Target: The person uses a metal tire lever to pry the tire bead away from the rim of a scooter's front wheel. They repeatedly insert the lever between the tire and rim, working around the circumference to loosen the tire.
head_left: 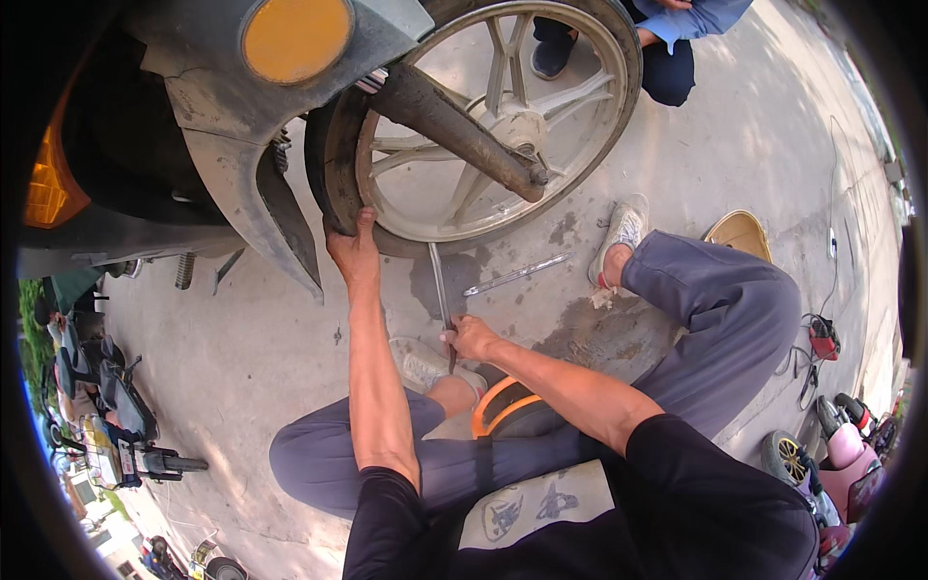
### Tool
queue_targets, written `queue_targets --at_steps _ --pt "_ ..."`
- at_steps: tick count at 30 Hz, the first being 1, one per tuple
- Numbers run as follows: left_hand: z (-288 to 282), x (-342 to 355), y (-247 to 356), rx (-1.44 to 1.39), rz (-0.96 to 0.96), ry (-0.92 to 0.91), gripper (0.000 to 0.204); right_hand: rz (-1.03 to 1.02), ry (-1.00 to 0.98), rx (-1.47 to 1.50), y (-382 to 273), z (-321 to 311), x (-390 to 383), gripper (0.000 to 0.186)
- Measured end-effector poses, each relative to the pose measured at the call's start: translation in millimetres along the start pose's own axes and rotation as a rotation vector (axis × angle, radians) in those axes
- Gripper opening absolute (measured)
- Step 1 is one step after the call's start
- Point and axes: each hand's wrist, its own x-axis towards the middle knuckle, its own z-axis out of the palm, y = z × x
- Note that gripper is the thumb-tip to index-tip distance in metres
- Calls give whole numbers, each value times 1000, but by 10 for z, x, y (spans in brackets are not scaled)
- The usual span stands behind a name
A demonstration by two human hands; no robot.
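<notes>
A motorbike's front wheel (522,116) with pale cast spokes and a black tyre (336,164) stands in front of me, still on its fork leg (454,130). My left hand (356,253) is closed on the tyre's lower left edge, thumb towards the rim and the other fingers mostly hidden. In my right hand (471,338) is a long metal tyre lever (441,283), gripped near its lower end. Its upper end meets the tyre's bottom edge. A second tyre lever (519,275) lies on the ground to the right, beside a wet patch.
Grey bodywork with a round orange reflector (297,37) overhangs the wheel's left. Beyond the wheel another person (667,48) is partly visible. A tan bowl-like container (739,235) sits past my right foot. Several parked motorbikes (106,416) stand far left, and a pink scooter (851,478) at lower right.
</notes>
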Motion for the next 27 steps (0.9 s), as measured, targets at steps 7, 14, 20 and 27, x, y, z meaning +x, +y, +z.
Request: queue_targets --at_steps 7,14,20,27 --pt "280 186 607 138 -28 -47 51 -16 130 -355 723 -389 516 20" --pt "76 208 448 -26 177 11 94 149 -155 -396 904 -591 -32 28" --pt "34 -330 -627 -144 -93 -74 85 79 171 50 969 -569 -82 28" --pt "192 -243 -117 -99 -181 -18 73 -56 445 406 118 -1338 253 27"
